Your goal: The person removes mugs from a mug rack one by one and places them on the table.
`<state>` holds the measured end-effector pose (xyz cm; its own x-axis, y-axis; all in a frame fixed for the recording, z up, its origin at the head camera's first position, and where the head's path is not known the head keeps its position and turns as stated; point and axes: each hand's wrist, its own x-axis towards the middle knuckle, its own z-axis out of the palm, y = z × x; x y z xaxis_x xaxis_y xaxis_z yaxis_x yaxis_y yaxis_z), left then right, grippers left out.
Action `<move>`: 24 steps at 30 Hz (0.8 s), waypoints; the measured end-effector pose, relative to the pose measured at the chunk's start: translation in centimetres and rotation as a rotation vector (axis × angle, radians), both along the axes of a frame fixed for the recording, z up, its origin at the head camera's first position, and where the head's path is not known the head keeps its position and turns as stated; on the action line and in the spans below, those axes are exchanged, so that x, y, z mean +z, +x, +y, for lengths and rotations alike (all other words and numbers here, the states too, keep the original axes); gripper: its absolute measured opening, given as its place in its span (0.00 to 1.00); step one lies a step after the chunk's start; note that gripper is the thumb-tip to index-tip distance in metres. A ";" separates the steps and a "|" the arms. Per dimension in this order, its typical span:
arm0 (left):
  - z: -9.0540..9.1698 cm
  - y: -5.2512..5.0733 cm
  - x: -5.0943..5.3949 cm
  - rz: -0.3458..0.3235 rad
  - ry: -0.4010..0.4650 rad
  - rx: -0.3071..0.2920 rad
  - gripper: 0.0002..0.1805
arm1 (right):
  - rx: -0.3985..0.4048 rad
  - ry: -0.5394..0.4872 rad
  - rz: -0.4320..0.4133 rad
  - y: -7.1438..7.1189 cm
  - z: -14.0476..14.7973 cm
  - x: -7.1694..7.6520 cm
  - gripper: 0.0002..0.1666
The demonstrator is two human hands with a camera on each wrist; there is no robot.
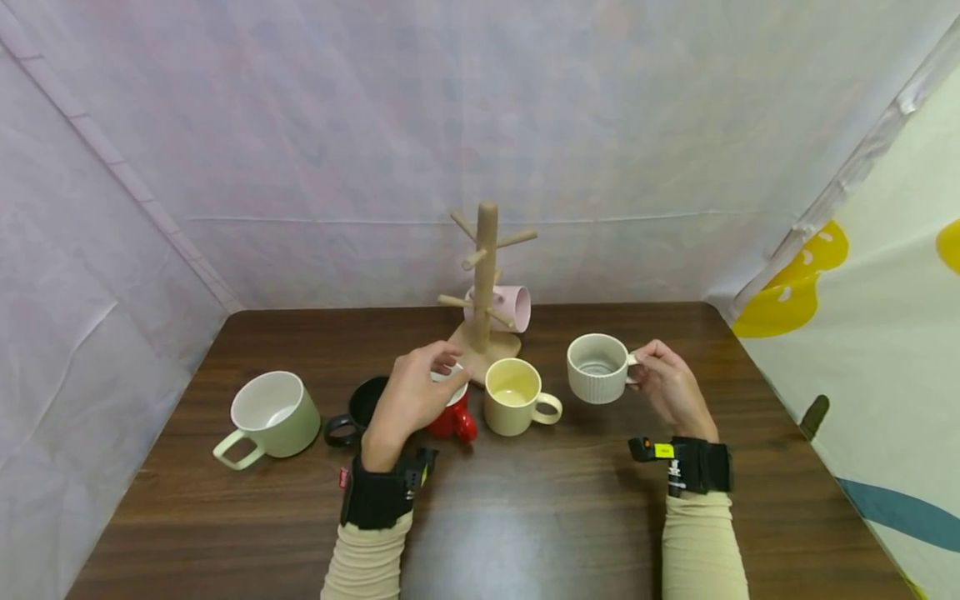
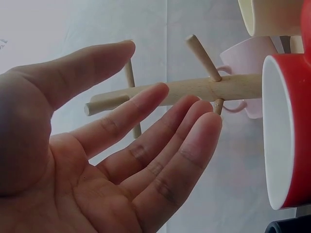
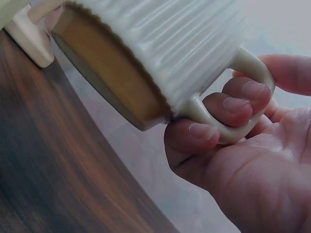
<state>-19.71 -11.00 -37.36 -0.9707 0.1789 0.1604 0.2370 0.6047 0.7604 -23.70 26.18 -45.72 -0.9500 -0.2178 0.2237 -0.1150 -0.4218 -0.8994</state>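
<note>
My right hand (image 1: 673,387) grips the handle of a white ribbed mug (image 1: 597,371), fingers curled through it. In the right wrist view the ribbed mug (image 3: 165,48) is tilted, its bare tan base raised off the table. My left hand (image 1: 414,398) hovers above a red mug (image 1: 453,417) with a white inside, partly covering it. Its fingers (image 2: 189,150) are loosely extended and hold nothing in the left wrist view. A wooden mug tree (image 1: 486,275) stands behind, with a pink mug (image 1: 517,308) on a low peg.
A yellow mug (image 1: 512,400) stands between the red and ribbed mugs. To the left are a black mug (image 1: 366,404), partly hidden by my left hand, and a pale green mug (image 1: 277,417). All stand on a dark wooden table (image 1: 525,517) with a pale cloth (image 1: 375,150) behind it.
</note>
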 end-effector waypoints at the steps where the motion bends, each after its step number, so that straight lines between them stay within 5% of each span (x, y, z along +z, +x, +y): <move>1: 0.0 0.0 0.0 0.001 -0.001 -0.001 0.17 | 0.002 0.000 -0.005 0.0 0.0 -0.1 0.17; 24: -0.2 -0.1 -0.1 -0.008 -0.011 -0.022 0.16 | 0.078 0.075 -0.043 -0.9 0.4 -2.6 0.22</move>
